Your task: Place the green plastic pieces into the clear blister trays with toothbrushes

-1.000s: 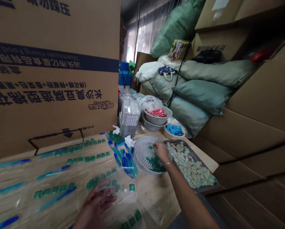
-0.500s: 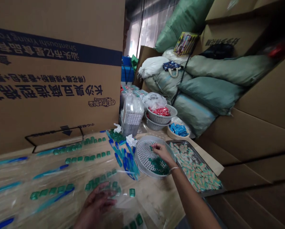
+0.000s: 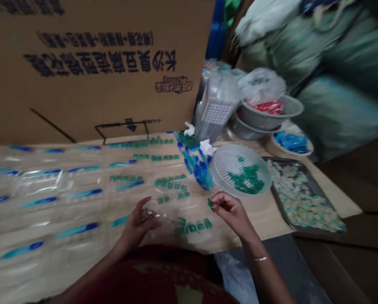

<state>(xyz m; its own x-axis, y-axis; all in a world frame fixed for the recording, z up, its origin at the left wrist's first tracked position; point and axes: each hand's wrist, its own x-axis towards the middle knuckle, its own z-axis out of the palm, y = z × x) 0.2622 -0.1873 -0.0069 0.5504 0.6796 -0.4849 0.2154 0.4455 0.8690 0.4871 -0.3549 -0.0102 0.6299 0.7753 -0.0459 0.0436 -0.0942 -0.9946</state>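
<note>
My right hand [image 3: 228, 207] pinches a small green piece [image 3: 210, 204] between thumb and fingertips, just in front of the round perforated basket [image 3: 218, 171]. In that basket lies a heap of similar green pieces [image 3: 248, 179]. My left hand [image 3: 141, 221] is over the table with thumb and fingers apart. A shiny bit of clear plastic [image 3: 151, 214] glints at its fingers; whether they touch it I cannot tell. Between the hands, green square pieces [image 3: 192, 228] sit in short rows on clear plastic. Blue-and-teal strips [image 3: 77, 230] lie in rows to the left.
A metal tray [image 3: 305, 198] of pale and green pieces sits right of the basket. Behind are a bowl of blue packets [image 3: 292, 142], stacked grey baskets [image 3: 263, 118] and clear containers [image 3: 218, 101]. A large cardboard box [image 3: 96, 101] borders the table's far side. Loose blue strips [image 3: 201, 171] are piled left of the basket.
My right hand has come out of the basket towards me, carrying a green piece. My left hand is still over the plastic. The view has tilted down and swung left.
</note>
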